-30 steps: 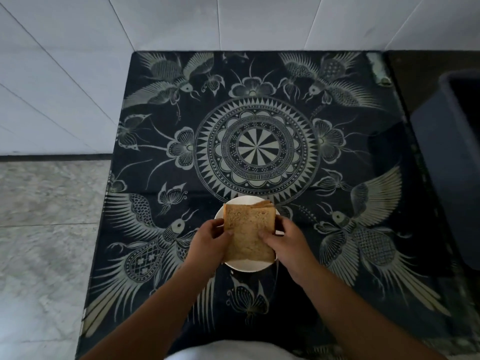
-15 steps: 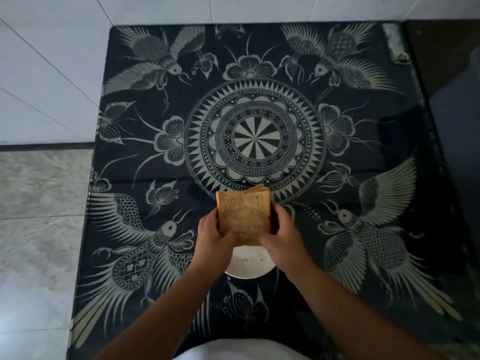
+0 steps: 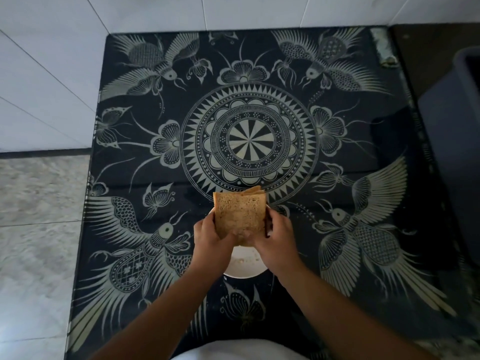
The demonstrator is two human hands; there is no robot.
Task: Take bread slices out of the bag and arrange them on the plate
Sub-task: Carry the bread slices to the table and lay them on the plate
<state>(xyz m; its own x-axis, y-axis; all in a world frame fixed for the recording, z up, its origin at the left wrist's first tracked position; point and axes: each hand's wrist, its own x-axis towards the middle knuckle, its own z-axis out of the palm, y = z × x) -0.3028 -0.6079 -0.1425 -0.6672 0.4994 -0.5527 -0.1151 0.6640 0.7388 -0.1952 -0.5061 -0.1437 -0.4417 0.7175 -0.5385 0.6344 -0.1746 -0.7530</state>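
Observation:
A stack of brown bread slices [image 3: 239, 214] is held upright above a small white plate [image 3: 244, 271]. My left hand [image 3: 210, 242] grips the stack's left side and my right hand [image 3: 275, 240] grips its right side. Crumbs lie on the part of the plate that shows; my hands and the bread hide the plate's far half. No bag is in view.
The plate sits near the front of a black table [image 3: 337, 294] patterned with pale birds and a round medallion. A dark bin [image 3: 457, 141] stands at the right. White tiled wall lies behind and to the left, and marble floor [image 3: 36, 229] at the left.
Both hands have lifted the bread stack off the plate and tipped it upright, so the plate's near half now shows bare with crumbs.

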